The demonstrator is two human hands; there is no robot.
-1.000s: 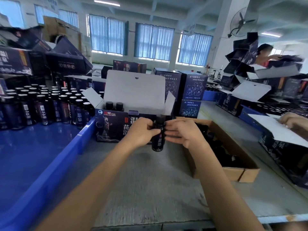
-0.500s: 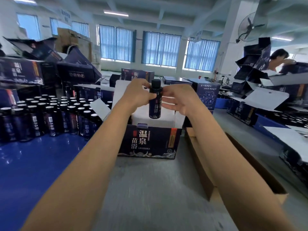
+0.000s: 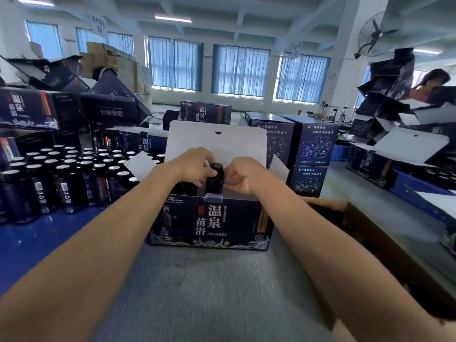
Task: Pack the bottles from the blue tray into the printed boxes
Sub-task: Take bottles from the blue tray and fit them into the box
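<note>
A dark bottle (image 3: 215, 180) with a black cap stands upright, half sunk into the open printed box (image 3: 212, 223) in front of me. My left hand (image 3: 195, 166) grips its neck from the left and my right hand (image 3: 240, 175) pinches it from the right. The box's white lid (image 3: 217, 141) stands raised behind my hands. Another dark bottle top shows inside the box to the left, partly hidden by my left arm. Several more bottles (image 3: 64, 178) stand in rows on the blue tray (image 3: 32, 243) at the left.
An open brown carton (image 3: 385, 245) with dark contents lies at the right on the grey table. Closed printed boxes (image 3: 311, 154) stand behind, and more are piled at the left and right. Another person (image 3: 434, 82) works at the far right.
Both hands have brought the bottle down from in front of the lid into the box opening. A second ago it was held low in front of the box. The view has tilted down.
</note>
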